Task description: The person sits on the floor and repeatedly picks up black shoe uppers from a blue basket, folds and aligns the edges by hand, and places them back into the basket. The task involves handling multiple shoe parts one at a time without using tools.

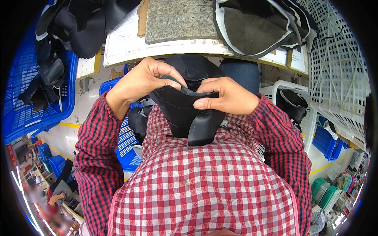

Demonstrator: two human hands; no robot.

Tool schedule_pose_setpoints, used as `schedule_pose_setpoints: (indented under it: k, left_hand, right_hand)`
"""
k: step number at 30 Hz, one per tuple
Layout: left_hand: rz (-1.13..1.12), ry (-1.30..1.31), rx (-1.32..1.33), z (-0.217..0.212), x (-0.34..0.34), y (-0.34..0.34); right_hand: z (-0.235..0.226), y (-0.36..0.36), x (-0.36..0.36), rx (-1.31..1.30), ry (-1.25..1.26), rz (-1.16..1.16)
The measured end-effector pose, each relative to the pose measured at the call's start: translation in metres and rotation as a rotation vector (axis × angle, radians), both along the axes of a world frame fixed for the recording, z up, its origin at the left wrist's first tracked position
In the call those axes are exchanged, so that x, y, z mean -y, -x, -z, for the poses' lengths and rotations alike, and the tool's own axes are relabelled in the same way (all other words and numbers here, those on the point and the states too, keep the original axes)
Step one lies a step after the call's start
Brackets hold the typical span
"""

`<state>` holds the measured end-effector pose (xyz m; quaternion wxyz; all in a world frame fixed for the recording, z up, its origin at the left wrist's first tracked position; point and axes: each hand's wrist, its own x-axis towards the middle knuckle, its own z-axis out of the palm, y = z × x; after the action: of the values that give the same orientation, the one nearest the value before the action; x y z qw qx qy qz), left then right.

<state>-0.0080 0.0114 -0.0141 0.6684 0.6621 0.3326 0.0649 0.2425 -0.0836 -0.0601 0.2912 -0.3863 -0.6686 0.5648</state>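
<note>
A black shoe upper with a stitched line along its folded top edge is stretched between my hands, above my lap. My left hand pinches that edge at its left side, thumb on the near face and fingers behind. At the right end of the same edge, my right hand grips with the thumb in front and the fingers curled over. A smooth black flap hangs down from the piece toward my checked apron. More black material shows just beyond my hands.
A white worktable ahead bears a grey stone slab and a stack of dark, white-edged uppers. Blue baskets with black pieces stand at left. White plastic crates rise at right.
</note>
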Motion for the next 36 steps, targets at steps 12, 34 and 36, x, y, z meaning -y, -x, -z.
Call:
schedule_pose_setpoints:
  k: [12, 34, 36]
  left_hand:
    - [0.013, 0.046, 0.023, 0.004, -0.002, 0.005]
    - [-0.005, 0.029, 0.047, 0.009, -0.003, 0.004]
    - [-0.006, 0.012, 0.033, 0.011, -0.004, 0.004]
  right_hand:
    - [0.011, 0.003, 0.003, 0.054, -0.100, 0.076]
    - [0.016, 0.007, -0.015, 0.162, 0.065, -0.066]
    - [0.016, 0.007, -0.014, 0.164, 0.081, -0.064]
